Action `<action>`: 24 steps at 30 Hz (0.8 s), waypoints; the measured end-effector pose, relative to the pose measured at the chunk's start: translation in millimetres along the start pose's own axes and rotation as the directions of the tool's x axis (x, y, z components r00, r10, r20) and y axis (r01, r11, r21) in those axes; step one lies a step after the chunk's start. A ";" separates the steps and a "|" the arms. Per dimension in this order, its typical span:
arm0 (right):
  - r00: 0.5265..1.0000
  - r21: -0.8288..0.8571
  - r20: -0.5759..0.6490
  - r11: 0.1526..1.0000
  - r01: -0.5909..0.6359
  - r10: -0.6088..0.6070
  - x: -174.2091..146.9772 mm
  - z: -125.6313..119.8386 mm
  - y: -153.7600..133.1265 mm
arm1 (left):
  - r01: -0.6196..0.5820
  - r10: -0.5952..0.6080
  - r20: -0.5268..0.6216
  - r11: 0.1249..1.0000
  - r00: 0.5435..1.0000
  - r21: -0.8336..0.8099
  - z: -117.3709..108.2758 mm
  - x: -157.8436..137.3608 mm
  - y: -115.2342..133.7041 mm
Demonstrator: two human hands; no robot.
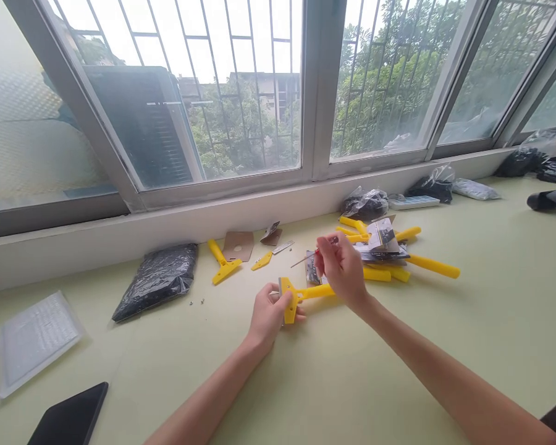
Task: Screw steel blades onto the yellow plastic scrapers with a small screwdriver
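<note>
My left hand [265,318] is closed round the head of a yellow scraper [291,309], thumb on top, with the blade edge facing left. The scraper's handle runs off to the right and passes behind my right hand [345,272]. That hand grips a small screwdriver [301,260] by its red handle. Its thin shaft points down and left, above the scraper head and apart from it. Beyond my left hand lie another yellow scraper [223,267], a loose yellow plate [262,261] and a blade [283,248]. Small screws [202,301] rest on the table.
A pile of yellow scrapers [433,266] with printed cards lies at right. Brown cardboard [238,246] is by the wall. Leftward are a black plastic package [160,278], a bubble-wrap pouch [39,340] and a dark flat device [69,417]. Bags [366,204] line the sill.
</note>
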State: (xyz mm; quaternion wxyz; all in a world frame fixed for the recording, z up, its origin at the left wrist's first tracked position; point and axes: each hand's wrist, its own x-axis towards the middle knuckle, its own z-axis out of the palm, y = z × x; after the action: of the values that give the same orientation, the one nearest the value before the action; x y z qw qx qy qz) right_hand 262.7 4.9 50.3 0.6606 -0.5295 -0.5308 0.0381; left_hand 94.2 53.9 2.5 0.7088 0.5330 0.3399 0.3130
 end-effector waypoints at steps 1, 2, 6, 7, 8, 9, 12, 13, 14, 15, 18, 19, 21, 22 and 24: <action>0.998 0.025 -0.056 0.999 -0.025 0.026 8.2 3.5 2.9 | 0.019 -0.019 0.006 1.000 1.000 0.002 0.2 0.0 1.4; 0.996 0.035 -0.077 0.999 -0.035 0.038 16.2 8.5 6.4 | 0.033 -0.034 0.018 0.999 0.999 0.006 0.5 -0.3 2.8; 0.993 0.032 0.085 0.996 -0.085 0.082 34.8 43.4 26.9 | 0.050 -0.051 0.040 0.998 0.998 0.034 1.9 -1.4 6.2; 0.986 0.025 0.131 0.994 -0.105 0.101 35.5 54.2 32.7 | 0.050 -0.051 0.033 0.998 0.998 0.040 2.3 -1.3 6.1; 0.979 0.016 0.167 0.992 -0.122 0.118 35.0 64.7 38.3 | 0.052 -0.053 0.025 0.998 0.998 0.047 2.6 -0.9 5.7; 0.972 0.007 0.196 0.991 -0.132 0.128 33.7 74.5 43.5 | 0.056 -0.057 0.018 0.997 0.998 0.053 2.8 -0.4 5.2; 0.958 -0.003 0.252 0.990 -0.144 0.140 28.6 95.0 55.1 | 0.074 -0.075 0.012 0.996 0.997 0.056 3.0 1.7 3.6; 0.954 -0.003 0.264 0.989 -0.145 0.141 27.3 98.5 57.6 | 0.080 -0.081 0.015 0.995 0.997 0.054 2.9 2.4 3.4; 0.951 -0.002 0.275 0.989 -0.147 0.142 26.3 100.6 59.5 | 0.083 -0.084 0.017 0.995 0.996 0.051 2.7 3.0 3.3; 0.948 -0.001 0.286 0.989 -0.147 0.141 25.6 101.5 61.0 | 0.086 -0.087 0.020 0.995 0.996 0.050 2.5 3.5 3.3; 0.942 -0.001 0.308 0.990 -0.139 0.133 24.6 101.3 63.5 | 0.090 -0.091 0.021 0.994 0.996 0.060 2.0 4.4 3.9; 0.941 -0.003 0.312 0.991 -0.135 0.129 24.4 101.2 63.8 | 0.091 -0.093 0.022 0.994 0.995 0.064 1.8 4.4 4.3; 0.943 -0.005 0.311 0.992 -0.126 0.121 24.6 101.1 63.2 | 0.094 -0.095 0.026 0.993 0.995 0.067 1.4 3.8 5.4; 0.946 -0.007 0.304 0.993 -0.121 0.117 25.0 100.8 62.1 | 0.091 -0.093 0.030 0.994 0.995 0.064 1.1 3.2 6.1; 0.958 -0.004 0.268 0.994 -0.110 0.107 26.5 98.0 57.9 | 0.072 -0.075 0.052 0.996 0.996 0.049 0.3 1.3 7.4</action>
State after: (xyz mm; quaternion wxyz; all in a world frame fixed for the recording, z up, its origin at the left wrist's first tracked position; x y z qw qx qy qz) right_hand 231.1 111.1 12.8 0.5827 -0.5439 -0.5853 0.1483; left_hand 94.6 56.6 9.6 0.7158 0.5451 0.3474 0.2641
